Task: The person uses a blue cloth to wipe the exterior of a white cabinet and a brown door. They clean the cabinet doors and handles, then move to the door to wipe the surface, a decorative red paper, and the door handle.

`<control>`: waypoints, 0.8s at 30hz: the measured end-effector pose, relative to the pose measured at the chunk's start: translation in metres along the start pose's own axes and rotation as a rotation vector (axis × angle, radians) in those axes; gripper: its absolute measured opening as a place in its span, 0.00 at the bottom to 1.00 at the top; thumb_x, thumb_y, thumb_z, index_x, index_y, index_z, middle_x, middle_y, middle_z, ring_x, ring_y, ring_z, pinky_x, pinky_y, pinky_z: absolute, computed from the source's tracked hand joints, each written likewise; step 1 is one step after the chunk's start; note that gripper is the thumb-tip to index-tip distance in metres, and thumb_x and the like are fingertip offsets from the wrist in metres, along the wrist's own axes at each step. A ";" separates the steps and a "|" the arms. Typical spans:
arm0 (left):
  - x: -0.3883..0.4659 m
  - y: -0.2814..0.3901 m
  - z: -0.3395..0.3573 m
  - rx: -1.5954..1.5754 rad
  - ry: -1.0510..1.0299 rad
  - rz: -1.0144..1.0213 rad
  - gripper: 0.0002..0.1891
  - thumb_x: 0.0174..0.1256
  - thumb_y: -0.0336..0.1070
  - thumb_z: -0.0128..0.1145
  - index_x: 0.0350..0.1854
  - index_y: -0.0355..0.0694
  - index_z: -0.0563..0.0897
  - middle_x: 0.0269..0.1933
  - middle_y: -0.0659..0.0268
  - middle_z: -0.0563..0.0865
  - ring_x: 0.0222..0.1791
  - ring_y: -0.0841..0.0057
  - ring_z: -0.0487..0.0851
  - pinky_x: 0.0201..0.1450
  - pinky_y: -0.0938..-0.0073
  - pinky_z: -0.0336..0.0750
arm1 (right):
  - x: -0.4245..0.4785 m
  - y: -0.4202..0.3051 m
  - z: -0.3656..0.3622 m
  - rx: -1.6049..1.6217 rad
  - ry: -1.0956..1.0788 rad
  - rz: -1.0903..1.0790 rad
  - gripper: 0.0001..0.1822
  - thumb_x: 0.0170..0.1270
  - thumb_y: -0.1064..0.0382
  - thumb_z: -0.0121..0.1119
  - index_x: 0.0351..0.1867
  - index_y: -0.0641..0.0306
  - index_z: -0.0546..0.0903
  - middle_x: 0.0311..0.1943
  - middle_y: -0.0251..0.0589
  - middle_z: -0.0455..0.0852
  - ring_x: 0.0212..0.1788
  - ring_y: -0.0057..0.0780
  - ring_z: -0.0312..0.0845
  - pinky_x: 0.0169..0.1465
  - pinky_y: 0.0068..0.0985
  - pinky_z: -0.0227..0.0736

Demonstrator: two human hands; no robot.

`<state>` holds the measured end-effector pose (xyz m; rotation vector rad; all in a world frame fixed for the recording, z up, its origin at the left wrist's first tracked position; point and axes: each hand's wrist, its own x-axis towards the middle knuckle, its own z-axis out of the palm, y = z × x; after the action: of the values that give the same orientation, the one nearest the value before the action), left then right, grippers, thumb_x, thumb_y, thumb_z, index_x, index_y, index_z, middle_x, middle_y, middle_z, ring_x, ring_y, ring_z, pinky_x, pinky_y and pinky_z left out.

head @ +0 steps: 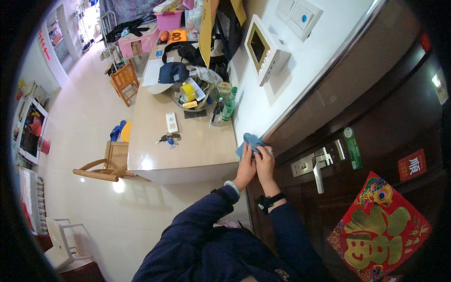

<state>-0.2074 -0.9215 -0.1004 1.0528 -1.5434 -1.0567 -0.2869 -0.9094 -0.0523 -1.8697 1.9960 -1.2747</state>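
A blue-grey cloth (251, 142) is bunched between both my hands, at the wall edge just past the right corner of the wooden counter (151, 151). My left hand (247, 167), with a ring and a pale bangle at the wrist, holds the cloth from the left. My right hand (265, 163), with a ring and a black wrist strap, grips it from the right. The two hands nearly touch at the fingers. Part of the cloth hangs down behind my left fingers, and its lower part is hidden by the hands.
On the counter lie keys (170, 139), a white remote (172, 122), a full basket (197, 98), a green bottle (228, 109) and a glass jar (224, 90). A wall intercom (262, 49) hangs above. The dark door has a metal handle (317, 172). A wooden chair (116, 158) stands left.
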 end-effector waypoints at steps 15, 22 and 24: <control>-0.007 -0.024 0.007 -0.368 0.117 -0.282 0.26 0.69 0.31 0.44 0.68 0.32 0.58 0.58 0.51 0.72 0.53 0.68 0.73 0.55 0.73 0.68 | -0.019 0.024 0.021 0.044 -0.076 0.013 0.14 0.56 0.76 0.56 0.45 0.66 0.80 0.43 0.48 0.80 0.45 0.44 0.77 0.46 0.31 0.72; -0.005 -0.086 0.020 -0.264 -0.011 -0.414 0.27 0.67 0.28 0.40 0.69 0.27 0.54 0.72 0.46 0.52 0.73 0.56 0.49 0.72 0.70 0.47 | -0.036 0.059 0.048 0.000 -0.310 0.100 0.16 0.60 0.75 0.54 0.50 0.66 0.79 0.47 0.52 0.78 0.47 0.49 0.75 0.49 0.38 0.71; -0.004 -0.117 0.020 -0.280 -0.059 -0.445 0.27 0.66 0.27 0.41 0.68 0.28 0.55 0.73 0.46 0.51 0.73 0.56 0.49 0.72 0.70 0.47 | -0.044 0.069 0.061 -0.004 -0.389 0.131 0.18 0.60 0.74 0.56 0.53 0.65 0.77 0.48 0.53 0.77 0.48 0.50 0.74 0.50 0.38 0.71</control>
<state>-0.2108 -0.9445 -0.2165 1.2009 -1.1834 -1.5702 -0.2933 -0.9088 -0.1540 -1.7868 1.8732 -0.7994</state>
